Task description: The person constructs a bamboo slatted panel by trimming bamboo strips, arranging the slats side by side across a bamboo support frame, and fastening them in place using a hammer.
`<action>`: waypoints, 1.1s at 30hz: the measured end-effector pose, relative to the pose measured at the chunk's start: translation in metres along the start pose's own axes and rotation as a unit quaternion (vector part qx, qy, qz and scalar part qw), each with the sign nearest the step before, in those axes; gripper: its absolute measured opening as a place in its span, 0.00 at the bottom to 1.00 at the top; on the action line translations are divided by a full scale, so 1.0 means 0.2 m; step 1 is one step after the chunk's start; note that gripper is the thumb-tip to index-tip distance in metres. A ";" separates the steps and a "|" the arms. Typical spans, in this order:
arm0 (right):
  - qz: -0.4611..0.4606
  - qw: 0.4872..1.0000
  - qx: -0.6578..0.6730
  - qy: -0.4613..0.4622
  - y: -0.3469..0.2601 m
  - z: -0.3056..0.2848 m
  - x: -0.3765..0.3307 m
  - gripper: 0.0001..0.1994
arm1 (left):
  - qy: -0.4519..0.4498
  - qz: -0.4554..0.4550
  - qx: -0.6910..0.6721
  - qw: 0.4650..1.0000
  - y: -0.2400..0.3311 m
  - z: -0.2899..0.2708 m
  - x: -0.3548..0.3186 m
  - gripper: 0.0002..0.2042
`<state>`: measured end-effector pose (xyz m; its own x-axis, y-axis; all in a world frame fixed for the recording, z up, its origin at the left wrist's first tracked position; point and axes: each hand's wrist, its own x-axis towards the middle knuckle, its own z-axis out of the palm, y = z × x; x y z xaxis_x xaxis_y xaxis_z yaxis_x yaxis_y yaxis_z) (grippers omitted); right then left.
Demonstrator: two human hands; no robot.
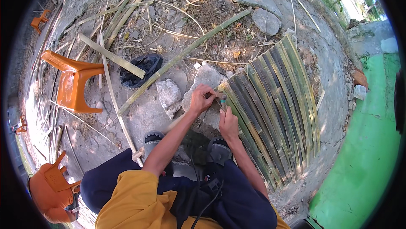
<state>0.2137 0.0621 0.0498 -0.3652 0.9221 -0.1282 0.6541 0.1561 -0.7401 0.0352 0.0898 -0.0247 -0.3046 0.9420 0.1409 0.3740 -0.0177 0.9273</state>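
Observation:
A panel of split bamboo slats (270, 102), green and dark brown, lies fanned out to my right. At its near left corner my right hand (229, 123) is wrapped round the handle of a small hammer (223, 98), which has a teal band below its head. My left hand (203, 98) is beside the hammer head with thumb and fingers pinched together at the slat's end. Whatever sits in that pinch is hidden or too small to name. A pale rock (204, 79) lies just beyond my left hand, and a rougher stone (168, 95) to its left.
A long green bamboo pole (186, 55) crosses the ground ahead. Left of it lie a black plastic bag (141, 69), loose bamboo strips (112, 57) and an orange plastic chair (72, 81). A person in orange (44, 193) is at lower left. A green wall (359, 153) stands at right.

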 end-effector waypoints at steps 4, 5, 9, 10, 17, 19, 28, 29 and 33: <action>-0.069 0.995 0.022 0.067 -0.02 0.00 -0.03 0.10 | -0.006 0.007 0.008 1.000 0.01 0.00 0.00 0.07; -0.070 0.995 0.022 0.067 -0.01 0.01 -0.02 0.10 | -0.005 0.009 0.009 1.000 0.01 0.00 0.00 0.07; -0.017 1.000 0.005 0.010 -0.05 0.01 -0.02 0.10 | 0.005 0.023 0.011 1.000 -0.02 0.00 0.00 0.07; -0.030 0.998 0.046 0.033 -0.08 0.02 -0.03 0.11 | 0.020 0.029 0.014 0.999 -0.02 -0.01 -0.01 0.07; 0.010 1.000 -0.012 0.004 -0.01 0.01 0.00 0.11 | 0.006 0.028 0.018 0.999 -0.01 0.02 -0.01 0.07; -0.012 0.997 0.054 0.059 -0.05 -0.01 -0.01 0.11 | -0.017 0.008 0.021 1.000 0.00 -0.01 -0.02 0.08; 0.071 0.994 0.070 0.043 0.05 -0.04 -0.12 0.12 | 0.026 0.015 0.027 0.999 0.04 -0.01 -0.06 0.24; 0.071 0.994 0.070 0.042 0.07 -0.04 -0.14 0.12 | 0.026 0.015 0.028 0.999 0.04 -0.01 -0.08 0.24; 0.080 0.994 0.002 0.069 0.15 -0.04 -0.15 0.14 | 0.032 0.049 0.098 0.994 0.02 -0.03 -0.11 0.25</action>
<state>0.2492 0.0413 0.0376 -0.1609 0.9751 -0.1528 0.6946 0.0019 -0.7194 0.0379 0.0667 -0.0230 -0.3115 0.9156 0.2540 0.5653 -0.0363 0.8241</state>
